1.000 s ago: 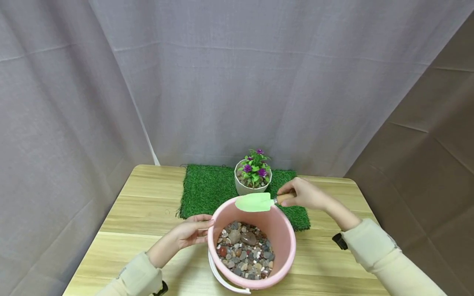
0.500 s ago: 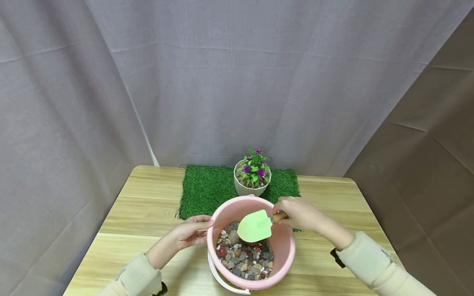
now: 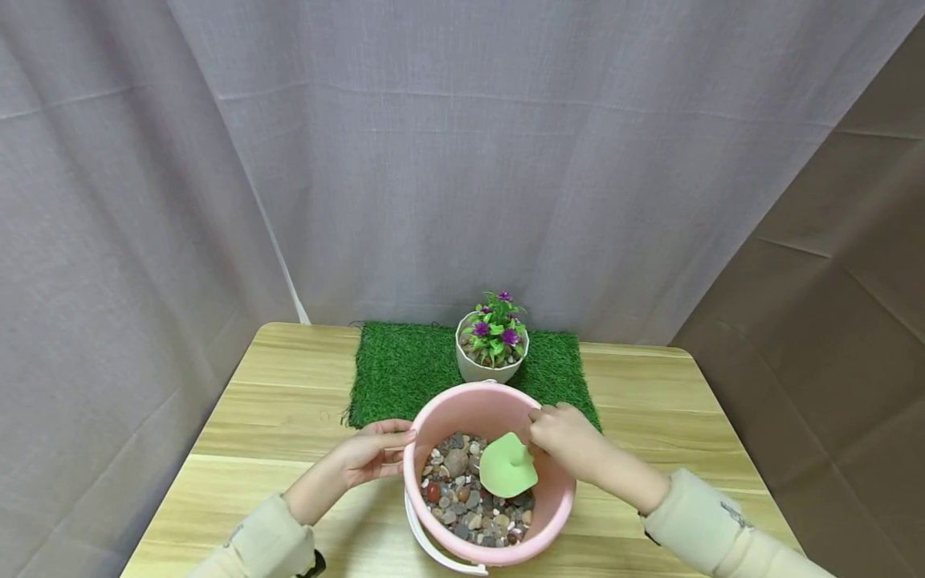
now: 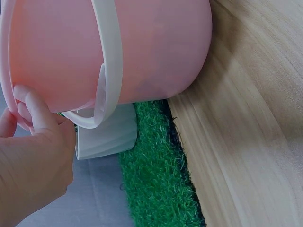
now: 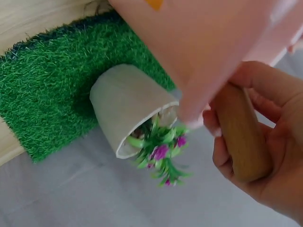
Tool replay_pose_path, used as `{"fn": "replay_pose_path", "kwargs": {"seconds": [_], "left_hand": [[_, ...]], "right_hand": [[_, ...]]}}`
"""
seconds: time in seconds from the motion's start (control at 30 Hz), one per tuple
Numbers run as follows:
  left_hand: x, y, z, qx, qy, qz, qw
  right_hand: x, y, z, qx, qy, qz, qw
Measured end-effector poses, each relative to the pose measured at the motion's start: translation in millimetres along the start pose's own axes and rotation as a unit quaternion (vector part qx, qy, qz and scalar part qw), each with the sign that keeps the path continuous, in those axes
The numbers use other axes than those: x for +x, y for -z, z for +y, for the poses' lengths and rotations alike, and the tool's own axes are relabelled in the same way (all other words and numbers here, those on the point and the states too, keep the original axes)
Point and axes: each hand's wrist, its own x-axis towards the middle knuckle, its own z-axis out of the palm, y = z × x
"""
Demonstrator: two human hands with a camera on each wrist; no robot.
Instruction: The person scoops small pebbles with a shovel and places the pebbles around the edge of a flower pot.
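A pink bucket (image 3: 562, 514) with a white handle (image 3: 433, 550) stands at the front of the table, pebbles (image 3: 473, 510) covering its bottom. At its left side my left hand (image 3: 376, 453) holds the rim; the left wrist view shows fingers and thumb pinching the edge. My right hand (image 3: 571, 437) is over the bucket's right rim and grips the wooden handle (image 5: 241, 137) of a garden trowel. Inside the bucket, the trowel's light green blade (image 3: 508, 467) slants down over the stones, hiding some of them. In the head view the wooden handle is hidden behind the right hand.
Behind the bucket, a white flowerpot (image 3: 477, 371) with purple flowers (image 3: 509, 337) stands on a green artificial grass mat (image 3: 397, 369). The wooden table (image 3: 303, 401) ends at a grey curtain (image 3: 462, 160). A brown cloth (image 3: 831, 345) hangs at the right.
My right hand has brought the trowel down from above the far rim into the bucket, its blade turning to point lower. My left hand has stayed at the rim.
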Motion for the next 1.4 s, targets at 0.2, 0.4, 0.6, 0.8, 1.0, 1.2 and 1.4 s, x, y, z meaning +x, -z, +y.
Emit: {"fn": "replay_pose_path", "kwargs": {"seconds": [0.2,0.4,0.6,0.8,1.0,1.2,1.4], "left_hand": [[-1.5,-0.1,1.0,-0.004,0.004,0.003,1.0000],[-1.0,-1.0,1.0,-0.015,0.004,-0.005,0.9999],[0.5,-4.8,0.8,-0.014,0.008,0.005,0.9999],[1.7,-7.2,-0.1,-0.004,0.006,0.014,0.9999],[-0.4,-4.8,2.3,-0.005,0.004,0.021,0.9998],[0.3,-5.0,3.4,-0.006,0.006,0.021,0.9997],[-0.9,-4.8,2.0,-0.011,0.008,0.025,0.9996]], "right_hand": [[0,-15,-19,-0.128,0.038,0.025,0.991],[-1,-29,-23,-0.156,0.061,0.035,0.985],[0,-44,-19,-0.126,0.107,-0.005,0.986],[6,-47,-10,-0.054,0.124,-0.036,0.990],[9,-47,-13,0.101,0.107,-0.076,0.986],[12,-41,-8,0.141,0.115,-0.077,0.980],[17,-38,8,0.217,0.120,-0.101,0.963]]}}
